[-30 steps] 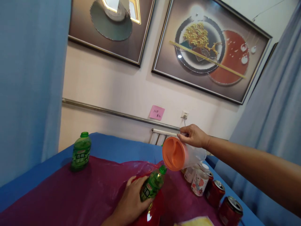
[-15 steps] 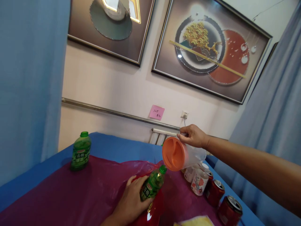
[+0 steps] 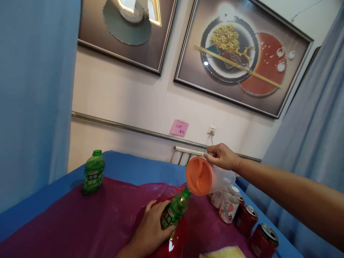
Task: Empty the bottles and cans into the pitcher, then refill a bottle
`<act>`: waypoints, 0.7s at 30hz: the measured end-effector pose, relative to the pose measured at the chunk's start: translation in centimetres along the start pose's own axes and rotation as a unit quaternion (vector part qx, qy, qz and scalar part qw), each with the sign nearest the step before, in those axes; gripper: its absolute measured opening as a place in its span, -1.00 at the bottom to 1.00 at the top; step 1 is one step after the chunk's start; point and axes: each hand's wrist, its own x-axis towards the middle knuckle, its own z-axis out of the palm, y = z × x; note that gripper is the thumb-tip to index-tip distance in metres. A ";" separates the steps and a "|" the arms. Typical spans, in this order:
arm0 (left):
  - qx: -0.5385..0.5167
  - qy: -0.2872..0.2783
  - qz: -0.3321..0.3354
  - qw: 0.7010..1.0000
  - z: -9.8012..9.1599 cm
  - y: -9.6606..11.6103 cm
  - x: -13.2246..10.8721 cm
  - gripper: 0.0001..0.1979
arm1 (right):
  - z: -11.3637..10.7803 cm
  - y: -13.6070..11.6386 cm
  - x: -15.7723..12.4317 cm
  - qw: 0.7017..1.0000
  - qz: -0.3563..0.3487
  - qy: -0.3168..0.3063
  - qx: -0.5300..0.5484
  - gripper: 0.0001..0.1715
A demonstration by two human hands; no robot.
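Observation:
My left hand [image 3: 152,227] is wrapped round a green plastic bottle [image 3: 176,211], which leans to the right with its mouth uncapped. Beneath it is a shiny red dish [image 3: 178,238], partly hidden by the hand. My right hand [image 3: 223,156] grips a clear pitcher [image 3: 221,179] with an orange lid [image 3: 199,176]. The pitcher is tipped on its side, lid facing left, right above the bottle's mouth. I cannot make out a stream between them. A second green bottle [image 3: 93,173] stands upright at the left on the purple plastic sheet [image 3: 80,218].
Along the right edge stand several red cans [image 3: 264,240] and a white-capped bottle with a printed label [image 3: 229,208]. A yellow cloth [image 3: 224,252] lies at the front. Blue cloth [image 3: 129,166] covers the table. A metal rail [image 3: 134,129] runs along the wall; blue curtains [image 3: 34,89] hang at both sides.
Almost nothing differs. Both hands keep the bottle and the tilted pitcher in the same positions; the whole view has shifted very slightly.

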 end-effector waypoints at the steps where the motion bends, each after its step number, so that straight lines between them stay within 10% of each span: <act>1: 0.002 -0.002 -0.002 1.000 0.0 0.0 0.0 -0.36 | 0.2 0.2 -0.1 1.000 0.001 0.007 0.004 -0.55; 12: -0.004 0.018 -0.018 1.000 0.2 -0.1 0.0 -0.36 | 3.1 3.2 -2.2 0.981 0.099 0.111 0.124 -0.51; 21: -0.041 0.076 -0.002 0.996 1.0 -0.9 0.0 -0.36 | 11.3 6.1 -6.3 0.849 0.328 0.295 0.290 -0.39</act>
